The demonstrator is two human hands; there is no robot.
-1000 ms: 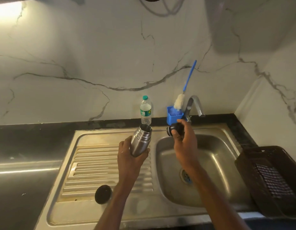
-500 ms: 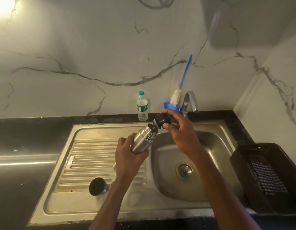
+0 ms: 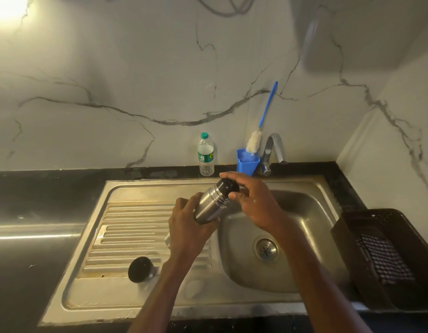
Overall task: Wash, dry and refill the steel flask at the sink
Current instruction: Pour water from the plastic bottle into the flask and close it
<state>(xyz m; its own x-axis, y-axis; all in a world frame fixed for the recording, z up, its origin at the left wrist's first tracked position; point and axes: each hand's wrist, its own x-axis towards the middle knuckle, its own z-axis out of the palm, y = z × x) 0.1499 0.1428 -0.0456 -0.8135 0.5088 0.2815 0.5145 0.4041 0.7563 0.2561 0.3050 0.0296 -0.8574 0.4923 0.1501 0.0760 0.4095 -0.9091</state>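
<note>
Stopper (image 3: pixel 229 186) now seated on flask (image 3: pixel 209 205) mouth, at twelve o'clock.
Our right hand (image 3: pixel 253 203) pinches it, left hand (image 3: pixel 186 224) clamps the body; a tilted start risks cross-threading.

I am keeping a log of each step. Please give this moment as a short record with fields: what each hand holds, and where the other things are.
left hand: grips steel flask, tilted
right hand: holds black stopper at flask mouth
black cap: on draining board
water bottle: behind sink
bottle brush: in blue holder
</note>
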